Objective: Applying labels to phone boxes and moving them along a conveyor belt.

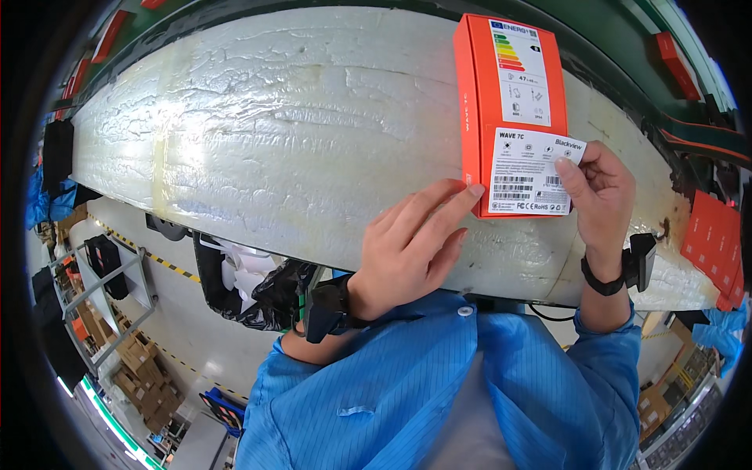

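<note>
Sleeves of blue cloth come up from the lower edge. The left hand (411, 247) lies flat, fingers stretched, touching the lower left corner of an orange box (509, 110) on the white desk (274, 133). The right hand (599, 196) pinches a white label (534, 172) by its right edge against the box. A coloured-bars sticker (521, 70) sits above. More orange boxes (713, 243) at right are cut off.

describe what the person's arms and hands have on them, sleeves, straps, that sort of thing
Both hands are bare, with no gloves. The left hand and right hand each come out of a loose, bright blue work-coat sleeve pushed back from the wrist. Each wrist carries a black strap with a small black boxy device: left wrist device, right wrist device. A white snap button shows on the coat.
</note>
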Demonstrator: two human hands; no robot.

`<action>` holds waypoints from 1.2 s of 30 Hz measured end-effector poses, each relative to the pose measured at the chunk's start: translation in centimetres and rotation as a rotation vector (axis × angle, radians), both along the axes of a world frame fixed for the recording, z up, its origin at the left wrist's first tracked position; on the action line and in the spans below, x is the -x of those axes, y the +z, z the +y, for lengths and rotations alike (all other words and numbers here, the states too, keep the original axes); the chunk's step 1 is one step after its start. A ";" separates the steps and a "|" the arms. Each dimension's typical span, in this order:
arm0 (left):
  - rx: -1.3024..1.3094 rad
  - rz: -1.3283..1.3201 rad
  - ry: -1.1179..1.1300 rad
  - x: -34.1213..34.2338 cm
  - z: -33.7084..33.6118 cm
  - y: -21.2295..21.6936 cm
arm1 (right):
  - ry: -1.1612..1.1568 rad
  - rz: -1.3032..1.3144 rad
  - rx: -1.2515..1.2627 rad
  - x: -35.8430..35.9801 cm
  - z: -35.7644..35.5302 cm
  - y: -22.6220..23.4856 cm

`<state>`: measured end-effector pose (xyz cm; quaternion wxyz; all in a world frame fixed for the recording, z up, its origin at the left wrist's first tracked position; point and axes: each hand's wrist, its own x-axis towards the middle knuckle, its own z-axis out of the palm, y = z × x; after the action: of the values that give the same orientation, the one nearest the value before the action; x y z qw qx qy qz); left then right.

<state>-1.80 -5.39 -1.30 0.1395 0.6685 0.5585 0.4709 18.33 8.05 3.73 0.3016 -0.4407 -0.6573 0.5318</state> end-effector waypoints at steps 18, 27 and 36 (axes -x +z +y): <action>0.037 -0.021 -0.045 0.2 -0.1 0.3 | 0.001 -0.004 -0.008 0.0 0.0 0.0; 0.028 0.098 -0.044 0.0 -0.1 0.5 | -0.025 -0.092 -0.006 0.2 -0.3 0.5; 0.020 0.091 -0.042 0.0 0.0 0.5 | -0.011 -0.082 -0.015 0.2 0.0 0.4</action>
<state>-1.76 -5.34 -0.79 0.1307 0.6993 0.5549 0.4314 18.09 8.04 4.15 0.2806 -0.4633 -0.6708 0.5066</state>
